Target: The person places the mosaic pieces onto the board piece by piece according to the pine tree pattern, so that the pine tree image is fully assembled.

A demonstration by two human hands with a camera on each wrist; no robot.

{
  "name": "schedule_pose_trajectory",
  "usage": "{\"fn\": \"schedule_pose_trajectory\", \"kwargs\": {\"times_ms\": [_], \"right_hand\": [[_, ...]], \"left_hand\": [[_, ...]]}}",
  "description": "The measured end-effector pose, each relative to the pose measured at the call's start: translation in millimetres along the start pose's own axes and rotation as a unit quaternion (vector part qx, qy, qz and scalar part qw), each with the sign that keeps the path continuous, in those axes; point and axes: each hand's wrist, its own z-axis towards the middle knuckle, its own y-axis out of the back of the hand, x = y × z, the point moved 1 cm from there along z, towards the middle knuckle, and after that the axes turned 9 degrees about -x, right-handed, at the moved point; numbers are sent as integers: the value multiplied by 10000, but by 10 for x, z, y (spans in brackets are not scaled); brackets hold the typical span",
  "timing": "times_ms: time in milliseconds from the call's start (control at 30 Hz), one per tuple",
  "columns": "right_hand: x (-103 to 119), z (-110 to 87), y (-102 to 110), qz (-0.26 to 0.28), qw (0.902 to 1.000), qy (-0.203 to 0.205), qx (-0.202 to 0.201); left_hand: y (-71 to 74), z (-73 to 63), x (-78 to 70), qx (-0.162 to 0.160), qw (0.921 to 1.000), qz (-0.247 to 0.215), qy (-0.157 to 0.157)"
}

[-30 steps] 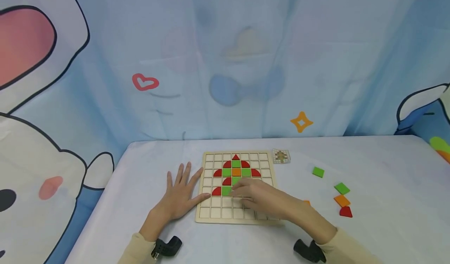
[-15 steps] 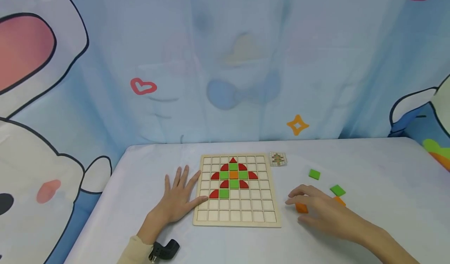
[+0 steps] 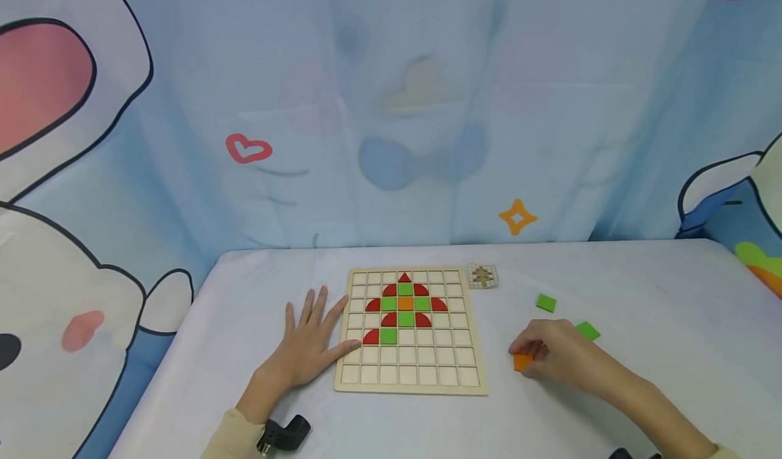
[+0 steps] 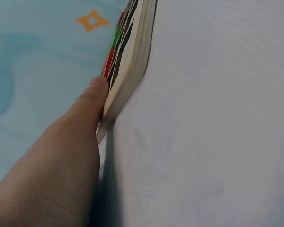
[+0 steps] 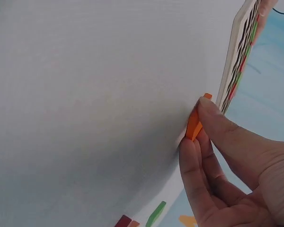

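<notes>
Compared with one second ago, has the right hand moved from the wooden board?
Yes. The right hand has left the wooden board and moved to the right of it, where it now pinches an orange piece on the table.

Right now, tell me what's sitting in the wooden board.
The board holds red, green and one orange tile in its upper cells; the lower rows are bare. The left hand covers its left edge.

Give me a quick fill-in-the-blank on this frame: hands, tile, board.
1. The right hand pinches an ____ tile.
2. The left hand lies flat, touching the board's ____ edge.
3. The top piece of the tree pattern is a red ____.
4. Beyond the right hand lie two loose ____ squares.

Missing: orange; left; triangle; green
</notes>
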Motion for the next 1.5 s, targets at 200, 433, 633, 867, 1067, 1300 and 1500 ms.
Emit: {"fn": "schedule_pose_trajectory", "kwargs": {"times_ms": [200,433,633,867,1067,1300,1500], "right_hand": [[36,46,-19,268,9987,-412,-127],[55,37,-56,436,9972,-485,-365],[22,-7,-49,497,9957,-576,-526],[40,-25,-76,738,9940,-505,-636],[320,192,-167,1008,9905,-44,-940],[768,565,-397,1384,9856,744,-624],[953,819,-587,1438,9843,969,-317]], "left_hand": [[74,17,-33,169,9998,82,46],[92,33,-39,353,9992,112,124],[73,23,-40,95,10000,2,21],[55,-1,-36,174,9998,74,116],[39,1,-21,215,9996,106,141],[18,5,-15,182,9997,65,113],[30,10,-9,211,9996,132,116]]}}
